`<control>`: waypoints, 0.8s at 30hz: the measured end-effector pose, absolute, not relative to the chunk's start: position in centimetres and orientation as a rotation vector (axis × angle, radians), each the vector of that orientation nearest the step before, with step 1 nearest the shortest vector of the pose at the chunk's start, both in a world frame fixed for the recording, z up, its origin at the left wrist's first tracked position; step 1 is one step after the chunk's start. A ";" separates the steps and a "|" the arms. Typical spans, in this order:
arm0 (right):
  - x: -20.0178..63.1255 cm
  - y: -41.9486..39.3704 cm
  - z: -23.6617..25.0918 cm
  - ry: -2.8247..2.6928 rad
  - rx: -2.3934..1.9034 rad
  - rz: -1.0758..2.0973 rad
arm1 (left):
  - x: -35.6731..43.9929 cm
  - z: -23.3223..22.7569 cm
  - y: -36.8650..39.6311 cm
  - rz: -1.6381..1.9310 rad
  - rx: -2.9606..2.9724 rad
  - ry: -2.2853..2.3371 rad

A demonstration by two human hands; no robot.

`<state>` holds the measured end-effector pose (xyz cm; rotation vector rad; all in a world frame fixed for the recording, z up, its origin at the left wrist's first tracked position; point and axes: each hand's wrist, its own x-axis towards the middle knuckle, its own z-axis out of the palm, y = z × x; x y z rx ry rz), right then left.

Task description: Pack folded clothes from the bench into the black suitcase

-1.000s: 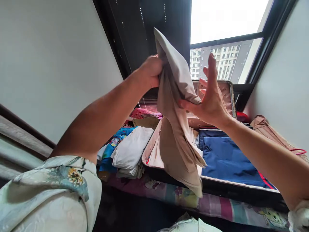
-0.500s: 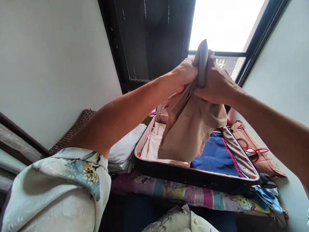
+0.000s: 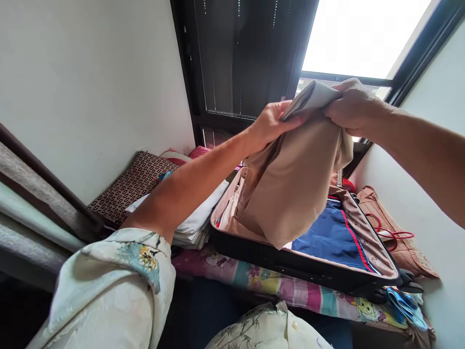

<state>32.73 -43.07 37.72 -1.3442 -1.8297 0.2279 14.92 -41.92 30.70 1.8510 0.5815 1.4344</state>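
A stack of folded white linen (image 3: 198,223) lay beside an open suitcase (image 3: 308,269). Above the case, the left hand (image 3: 271,123) and the right hand (image 3: 350,106) each gripped the top edge of a beige garment (image 3: 290,189), fingers closed on the cloth. Folded blue clothing (image 3: 329,237) filled the case's right half.

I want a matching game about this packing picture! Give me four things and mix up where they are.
Things:
1. beige garment
2. blue cloth with a red stripe
3. stack of white folded cloth
4. brown patterned cushion

Places:
A. beside the suitcase, on its left
B. against the white wall on the left
C. lying inside the open suitcase
D. held up by the left hand and the right hand

Pairs: 1-D, 2-C, 3-A, 4-B
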 end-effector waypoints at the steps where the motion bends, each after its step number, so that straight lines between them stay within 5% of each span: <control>1: 32.4 -43.1 37.9 -1.831 -1.342 0.222 | 14.2 29.1 -41.8 1.403 1.841 0.520; 8: 32.0 -42.7 38.3 -1.970 -1.244 0.199 | 11.7 12.5 -41.2 1.152 1.550 0.750; 12: 31.2 -43.8 38.5 -1.964 -1.224 0.195 | 12.9 7.1 -42.3 1.011 1.420 0.723; 18: 32.4 -44.9 39.2 -1.907 -1.286 0.166 | 13.0 6.4 -42.9 0.856 1.383 0.812; 24: 41.1 -42.4 38.5 -1.551 -1.396 0.338 | 7.5 13.6 -41.2 0.746 1.612 0.919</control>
